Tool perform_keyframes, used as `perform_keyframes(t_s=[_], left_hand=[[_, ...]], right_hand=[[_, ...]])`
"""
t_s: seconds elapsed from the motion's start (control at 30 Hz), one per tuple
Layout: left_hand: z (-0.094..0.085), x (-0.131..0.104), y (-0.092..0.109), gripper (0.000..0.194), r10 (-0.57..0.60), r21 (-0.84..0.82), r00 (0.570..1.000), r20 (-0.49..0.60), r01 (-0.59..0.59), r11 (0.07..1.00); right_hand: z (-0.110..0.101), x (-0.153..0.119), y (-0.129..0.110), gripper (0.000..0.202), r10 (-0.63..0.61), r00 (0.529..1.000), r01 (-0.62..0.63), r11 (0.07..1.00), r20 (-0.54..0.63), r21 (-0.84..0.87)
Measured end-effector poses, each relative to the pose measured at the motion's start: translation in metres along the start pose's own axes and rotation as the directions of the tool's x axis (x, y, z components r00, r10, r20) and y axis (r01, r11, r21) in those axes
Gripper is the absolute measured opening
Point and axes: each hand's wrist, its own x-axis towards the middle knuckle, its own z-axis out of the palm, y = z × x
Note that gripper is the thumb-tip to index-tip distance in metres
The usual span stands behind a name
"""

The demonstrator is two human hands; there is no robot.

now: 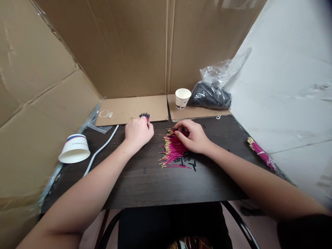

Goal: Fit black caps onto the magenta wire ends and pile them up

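Observation:
My left hand (138, 131) is closed around a bunch of pink wires with black sleeves (145, 115) on their ends. Only the sleeved tips and a little pink show above the fist. My right hand (193, 135) rests over the right side of a pile of pink wires (172, 147) with gold-coloured metal ends. Its thumb and forefinger are curled close together at the pile's upper edge, and what lies between them is too small to make out. Loose black sleeves (185, 160) are scattered just below this hand, some beside the lowest wires.
A paper cup (183, 98) and a plastic bag of black pieces (211, 95) stand at the back right. Another cup (74, 148) lies at the left, near a pale cable (101, 148). A tied wire bundle (261, 154) lies against the right wall. Cardboard walls (124, 45) enclose the table.

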Motion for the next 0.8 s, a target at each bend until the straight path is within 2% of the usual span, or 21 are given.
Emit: perform_keyframes(t_s=[0.13, 0.27, 0.47, 0.57, 0.67, 0.8], left_hand=[[0.005, 0.001, -0.004, 0.022, 0.024, -0.005, 0.999, -0.044, -0.024, 1.000], [0.006, 0.002, -0.004, 0.021, 0.023, 0.005, 0.999, -0.041, -0.023, 1.000], [0.004, 0.002, -0.002, 0.021, 0.003, 0.018, 1.000, -0.006, -0.003, 1.000], [0.005, 0.000, -0.001, 0.021, 0.021, 0.005, 0.999, -0.033, -0.021, 1.000], [0.009, -0.004, 0.001, 0.018, 0.181, -0.092, 0.975, -0.129, -0.193, 0.977], [0.018, -0.011, 0.006, 0.018, 0.432, -0.329, 0.877, -0.210, -0.479, 0.814]], right_hand=[[-0.001, 0.001, 0.000, 0.007, 0.005, 1.000, -0.005, 1.000, 0.016, -0.007], [-0.001, 0.000, 0.003, 0.004, -0.029, 0.999, 0.029, 0.999, 0.018, -0.038], [0.001, -0.002, 0.010, 0.007, -0.090, 0.992, 0.106, 0.975, 0.089, -0.196], [0.000, -0.002, 0.013, 0.008, -0.076, 0.993, 0.095, 0.964, 0.086, -0.249], [-0.002, -0.002, 0.017, 0.007, -0.050, 0.995, 0.074, 0.948, 0.083, -0.311], [-0.005, -0.001, 0.023, 0.010, -0.023, 0.996, 0.059, 0.897, 0.086, -0.437]])
